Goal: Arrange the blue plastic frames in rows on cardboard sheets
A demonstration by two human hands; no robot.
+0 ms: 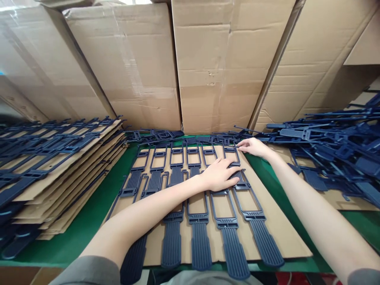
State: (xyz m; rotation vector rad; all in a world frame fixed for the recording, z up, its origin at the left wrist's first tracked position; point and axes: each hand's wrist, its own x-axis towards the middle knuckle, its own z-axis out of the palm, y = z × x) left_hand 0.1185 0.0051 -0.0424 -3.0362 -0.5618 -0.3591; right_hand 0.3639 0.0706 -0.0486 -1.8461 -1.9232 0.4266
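Observation:
Two rows of dark blue plastic frames with ribbed paddle ends [258, 233] lie on a flat cardboard sheet [285, 237]. My left hand [221, 174] reaches across the sheet, its fingers spread flat over the ribbed end of the rightmost frame in the far row and the top of a near-row frame. At the far right corner of the sheet, my right hand [252, 147] has its thumb and fingertips closed at the upper edge of that far-row plastic frame [230, 152]. My left forearm covers part of several near-row frames.
Left of the sheet stands a stack of cardboard sheets [80, 198] layered with similar frames. A tangled heap of loose blue frames [332, 138] lies at right, with more along the back. Large cardboard boxes [225, 71] line the rear of the green table [74, 245].

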